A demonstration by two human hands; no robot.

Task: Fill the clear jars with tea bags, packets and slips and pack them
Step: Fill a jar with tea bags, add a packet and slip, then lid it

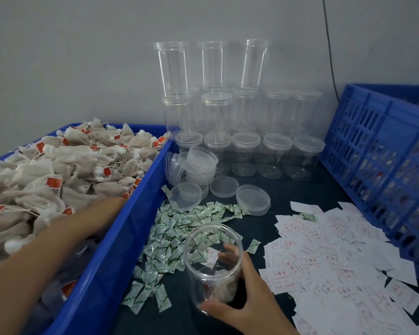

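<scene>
The right hand (242, 293) wraps its fingers and thumb round a lidless clear jar (213, 269), held tilted just above the desk (283, 189), with a tea bag and a slip inside. The left hand (108, 206) reaches into the blue bin (121, 238) among heaped tea bags (58, 170); it is blurred, so its grip cannot be told. Green packets (165, 240) lie between the two hands, white slips (324, 259) to the right of the right hand, and loose lids (253, 199) and stacked empty jars (247, 151) beyond it.
</scene>
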